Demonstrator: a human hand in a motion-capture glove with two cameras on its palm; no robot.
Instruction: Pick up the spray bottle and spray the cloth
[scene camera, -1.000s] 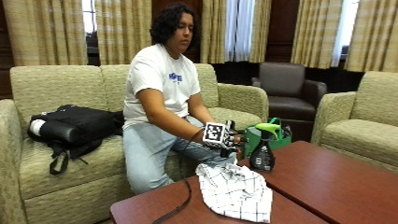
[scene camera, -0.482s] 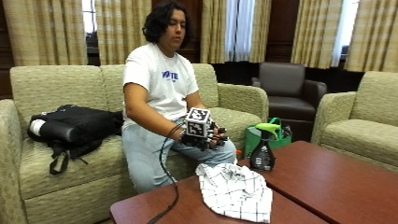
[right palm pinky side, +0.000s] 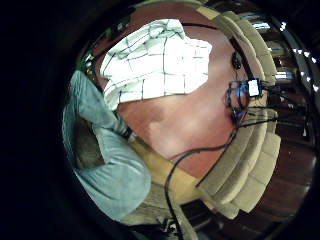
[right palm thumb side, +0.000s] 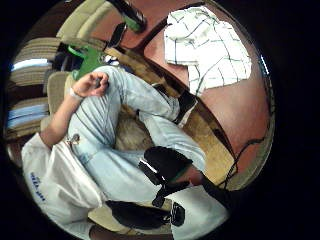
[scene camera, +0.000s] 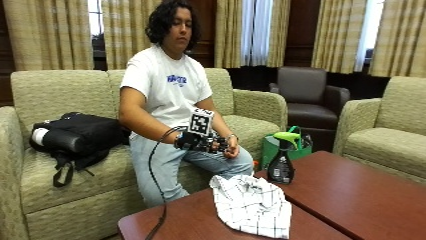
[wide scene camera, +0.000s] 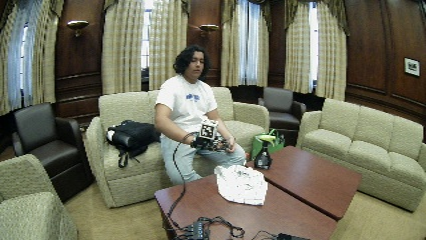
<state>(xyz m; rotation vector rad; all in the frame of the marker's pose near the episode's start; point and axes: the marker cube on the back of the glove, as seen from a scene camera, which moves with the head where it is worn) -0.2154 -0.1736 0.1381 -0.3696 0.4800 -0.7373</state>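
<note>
A dark spray bottle (scene camera: 281, 165) with a green trigger head stands upright at the corner of the right-hand wooden table (scene camera: 359, 190). A white checked cloth (scene camera: 253, 205) lies crumpled on the nearer table (scene camera: 186, 225), left of the bottle; it also shows in the palm views as the cloth (right palm pinky side: 155, 65) and cloth (right palm thumb side: 207, 47). My gloved right hand (scene camera: 192, 141) hovers over the lap, well left of the bottle, holding nothing. The bare left hand (scene camera: 229, 146) is beside it. Only the bottle's (right palm thumb side: 131, 16) top shows past the table's edge in the thumb side view.
A green bag (scene camera: 274, 146) stands on the floor behind the bottle. A black backpack (scene camera: 76, 135) lies on the sofa (scene camera: 40, 180). A cable (scene camera: 154, 190) hangs from the glove across the near table to electronics (wide scene camera: 206, 229). Armchairs (scene camera: 386, 140) stand to the right.
My gloved hand has drawn back from near the bottle toward the person's body, over the lap. Bottle and cloth have stayed put.
</note>
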